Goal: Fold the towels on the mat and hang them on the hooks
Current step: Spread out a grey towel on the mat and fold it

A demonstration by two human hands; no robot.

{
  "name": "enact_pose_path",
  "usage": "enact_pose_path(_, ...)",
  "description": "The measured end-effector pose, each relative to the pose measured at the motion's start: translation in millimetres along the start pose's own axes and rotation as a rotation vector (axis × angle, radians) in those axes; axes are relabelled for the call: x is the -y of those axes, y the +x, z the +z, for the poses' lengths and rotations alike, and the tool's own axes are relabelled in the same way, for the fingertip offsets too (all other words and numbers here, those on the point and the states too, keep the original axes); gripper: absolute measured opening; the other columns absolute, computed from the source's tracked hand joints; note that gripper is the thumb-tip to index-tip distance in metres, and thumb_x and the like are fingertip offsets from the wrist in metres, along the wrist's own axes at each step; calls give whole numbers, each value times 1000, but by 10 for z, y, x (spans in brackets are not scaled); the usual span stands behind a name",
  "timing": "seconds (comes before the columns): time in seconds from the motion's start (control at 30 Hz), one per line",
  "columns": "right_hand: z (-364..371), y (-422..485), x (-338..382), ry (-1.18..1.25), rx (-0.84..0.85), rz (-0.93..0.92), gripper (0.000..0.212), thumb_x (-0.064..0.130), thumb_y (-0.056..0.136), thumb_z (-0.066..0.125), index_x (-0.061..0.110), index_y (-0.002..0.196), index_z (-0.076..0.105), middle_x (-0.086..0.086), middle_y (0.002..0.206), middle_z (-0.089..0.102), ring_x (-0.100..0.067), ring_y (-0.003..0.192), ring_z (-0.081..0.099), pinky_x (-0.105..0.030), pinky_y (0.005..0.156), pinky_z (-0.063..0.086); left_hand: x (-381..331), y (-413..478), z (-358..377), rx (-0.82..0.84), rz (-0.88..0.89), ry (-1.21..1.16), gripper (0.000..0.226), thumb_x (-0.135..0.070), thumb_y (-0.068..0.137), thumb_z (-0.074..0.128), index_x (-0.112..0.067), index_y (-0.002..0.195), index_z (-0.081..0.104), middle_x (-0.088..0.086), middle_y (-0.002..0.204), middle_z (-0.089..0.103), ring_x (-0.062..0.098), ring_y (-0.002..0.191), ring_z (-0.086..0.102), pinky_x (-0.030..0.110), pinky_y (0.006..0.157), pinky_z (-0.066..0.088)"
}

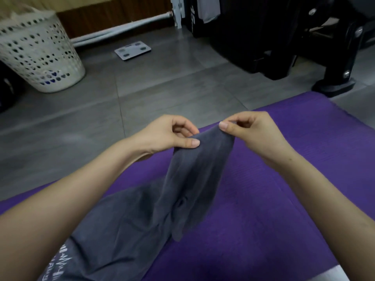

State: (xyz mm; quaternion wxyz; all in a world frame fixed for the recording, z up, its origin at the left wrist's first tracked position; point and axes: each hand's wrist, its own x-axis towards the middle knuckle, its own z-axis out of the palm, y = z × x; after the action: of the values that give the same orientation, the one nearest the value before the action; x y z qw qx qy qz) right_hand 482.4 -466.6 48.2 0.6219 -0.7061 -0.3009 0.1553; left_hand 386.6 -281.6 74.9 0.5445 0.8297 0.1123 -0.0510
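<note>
Grey terry cloth hangs between two hands: the towel (194, 171) is lifted by its top edge above the purple mat (284, 189). Its lower folds trail down onto the mat towards the person. The left hand (168, 134) pinches the top edge from one side, thumb (190, 142) flat on the near face and the fingers curled behind. The right hand (253, 132) pinches the same edge from the other side, thumb (225, 125) on top and fingers bent in under the palm. The two grips sit near each other, so the cloth between them bunches into lengthwise folds. Both bare forearms reach in from the lower corners, wrists bent slightly inward.

At lower left lies more grey cloth with white lettering (60, 264). I cannot tell whether it belongs to the same towel.

The mat's far edge runs just beyond the hands, and its far right corner stops near the foot of some black equipment (284, 37). Past the edge is grey tiled floor (162, 88), open in the middle. A white perforated basket (40, 55) stands far left and a flat white scale (133, 50) lies near the back wall. To the right of the towel the mat is bare.
</note>
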Motion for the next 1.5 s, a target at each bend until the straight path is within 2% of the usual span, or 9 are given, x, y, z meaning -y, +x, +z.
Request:
enact_pose_path(0.3, -654, 568, 106, -299, -183, 34, 15, 22, 80, 73, 7, 85, 72, -1, 66, 65, 2, 53, 51, -15, 52, 45, 160, -4, -363, -171, -141, 183, 9, -15, 75, 75, -15, 74, 65, -1, 66, 62, -3, 52, 53, 9, 56, 42)
enact_pose_path(0.4, -762, 1019, 441, -237, -225, 4, 18, 18, 84, 69, 1, 92, 69, 0, 64, 55, 1, 48, 50, -20, 48, 52, -250, 237, -649, -390, -6, 308, 14, -18, 78, 73, -20, 70, 62, -2, 66, 57, -5, 47, 46, 9, 49, 35)
enact_pose_path(0.57, -1211, 953, 1065, -170, -300, -241, 15, 10, 88, 63, 22, 79, 63, 6, 74, 62, -1, 70, 62, -21, 71, 57, -1021, 306, -783, -546, 251, 589, 16, -33, 80, 70, -27, 72, 58, -7, 71, 59, 9, 65, 53, 25, 64, 41)
enact_pose_path(0.77, -1808, 23, -53, -459, -230, -38, 10, 1, 83, 67, 11, 84, 63, 30, 66, 63, 14, 63, 55, -3, 66, 40, -637, 221, 384, -144, 291, 620, 14, -28, 79, 72, -16, 80, 65, -4, 73, 59, 12, 70, 55, 25, 66, 39)
enact_pose_path(0.87, -2000, -475, -817, -592, -131, 171, 25, 0, 81, 68, 21, 71, 61, 17, 67, 66, 14, 65, 55, -1, 66, 38, -35, 221, 1234, 47, 203, 573, 12, -24, 82, 69, -12, 83, 65, 2, 78, 65, 15, 73, 57, 28, 69, 42)
enact_pose_path(1.0, -2155, -990, -1566, -884, 88, 380, 33, -7, 78, 65, 24, 66, 60, -6, 74, 65, -15, 75, 63, -17, 65, 38, 705, -27, 2221, 413, 24, 515, 23, -17, 86, 61, -10, 107, 65, 9, 105, 67, 21, 96, 61, 24, 80, 44)
enact_pose_path(1.1, -2003, -1153, -1799, -1155, 306, 468, 24, 2, 80, 60, 13, 99, 71, -9, 105, 68, -29, 105, 60, -27, 82, 41, 1015, -175, 2400, 564, 28, 575, 32, -19, 88, 58, -13, 119, 60, 8, 120, 61, 20, 109, 55, 26, 93, 40)
enact_pose_path(1.23, -1270, -1127, -1801, -1116, 226, 253, 30, 5, 76, 66, 12, 104, 71, -10, 108, 69, -32, 103, 61, -36, 95, 42, 1354, -171, 1946, 296, 69, 725, 26, -20, 88, 57, -17, 112, 64, 5, 114, 62, 22, 107, 54, 29, 94, 39)
enact_pose_path(1.5, 516, -1213, -1886, -938, 378, -13, 31, 50, 75, 56, 25, 83, 73, 4, 83, 70, -24, 78, 61, -33, 70, 43, 2107, -395, 627, -37, -156, 1191, 39, -30, 90, 54, -20, 127, 54, 4, 129, 54, 27, 118, 46, 32, 98, 33)
